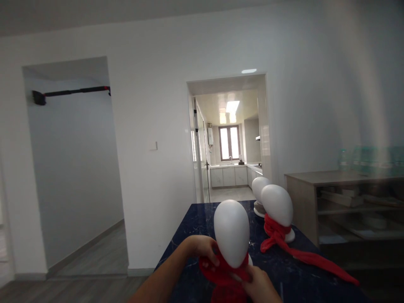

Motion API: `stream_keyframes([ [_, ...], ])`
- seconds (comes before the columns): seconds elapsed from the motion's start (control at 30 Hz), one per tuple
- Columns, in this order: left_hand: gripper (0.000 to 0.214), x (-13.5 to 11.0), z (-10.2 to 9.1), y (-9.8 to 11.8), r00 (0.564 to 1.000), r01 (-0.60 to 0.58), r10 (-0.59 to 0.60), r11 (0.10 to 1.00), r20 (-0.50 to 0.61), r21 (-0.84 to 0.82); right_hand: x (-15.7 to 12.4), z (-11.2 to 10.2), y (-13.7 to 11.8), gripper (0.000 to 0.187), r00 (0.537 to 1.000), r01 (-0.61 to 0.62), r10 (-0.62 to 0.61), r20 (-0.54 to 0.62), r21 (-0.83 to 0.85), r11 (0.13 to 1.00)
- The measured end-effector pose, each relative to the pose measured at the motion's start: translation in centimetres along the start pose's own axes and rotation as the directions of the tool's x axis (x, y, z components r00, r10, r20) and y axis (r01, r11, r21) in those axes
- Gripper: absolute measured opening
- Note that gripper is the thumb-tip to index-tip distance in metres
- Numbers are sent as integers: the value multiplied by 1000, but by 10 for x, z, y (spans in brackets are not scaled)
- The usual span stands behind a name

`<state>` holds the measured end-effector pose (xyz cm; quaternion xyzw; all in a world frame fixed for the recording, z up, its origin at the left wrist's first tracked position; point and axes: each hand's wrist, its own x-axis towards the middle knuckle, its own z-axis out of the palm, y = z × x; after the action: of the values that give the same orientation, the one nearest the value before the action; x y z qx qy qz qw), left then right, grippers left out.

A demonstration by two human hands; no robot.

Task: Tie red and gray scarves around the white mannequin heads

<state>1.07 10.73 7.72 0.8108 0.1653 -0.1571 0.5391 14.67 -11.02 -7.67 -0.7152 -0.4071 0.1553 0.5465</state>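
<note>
A white egg-shaped mannequin head (231,231) stands upright on the dark blue table, close in front of me. Red scarf fabric (217,271) is gathered around its neck and hangs down at the front. My left hand (205,250) grips the scarf on the left side of the neck, fingers partly behind the cloth. Lower on the right, my right hand (259,284) is closed on the scarf near the front of the neck. Part of its fingers is hidden.
Behind to the right, another white head (277,205) wears a tied red scarf (303,252), its tail trailing over the table (192,219). A third head (259,188) stands farther back. A wooden shelf unit (303,193) with green-tinted bottles (344,159) is at the right.
</note>
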Motion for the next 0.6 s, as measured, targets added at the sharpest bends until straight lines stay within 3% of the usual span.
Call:
stream_keyframes([
  [0.1, 40, -11, -9, 13, 998, -33, 41, 982, -40, 185, 0, 0, 2, 17, 999, -30, 26, -44, -94, 995],
  [0.17, 44, -18, -8, 12, 994, -67, 82, 979, -67, 195, -1, 1, 3, 17, 999, -29, 23, -47, -129, 991],
  [0.27, 42, -21, 7, -9, 970, -228, 202, 950, -136, -215, -3, 2, 1, 21, 999, -16, 12, -34, -106, 994],
  [0.33, 39, -18, 24, -30, 934, -350, 260, 802, -245, -484, -6, 2, -2, 20, 999, -26, 23, -41, -90, 996],
  [0.43, 38, -13, 45, -59, 885, -462, 251, 571, -391, -679, -9, 3, -5, 20, 996, -64, 57, -64, -111, 992],
  [0.5, 44, -14, 48, -68, 904, -427, 207, 457, -374, -780, -10, 3, -6, 22, 996, -71, 62, -69, -133, 989],
  [0.53, 47, -17, 46, -70, 929, -369, 184, 454, -320, -811, -10, 2, -6, 23, 996, -67, 58, -68, -139, 988],
  [0.6, 50, -26, 37, -68, 973, -232, 118, 564, -200, -793, -11, 1, -7, 24, 997, -54, 45, -68, -138, 989],
])
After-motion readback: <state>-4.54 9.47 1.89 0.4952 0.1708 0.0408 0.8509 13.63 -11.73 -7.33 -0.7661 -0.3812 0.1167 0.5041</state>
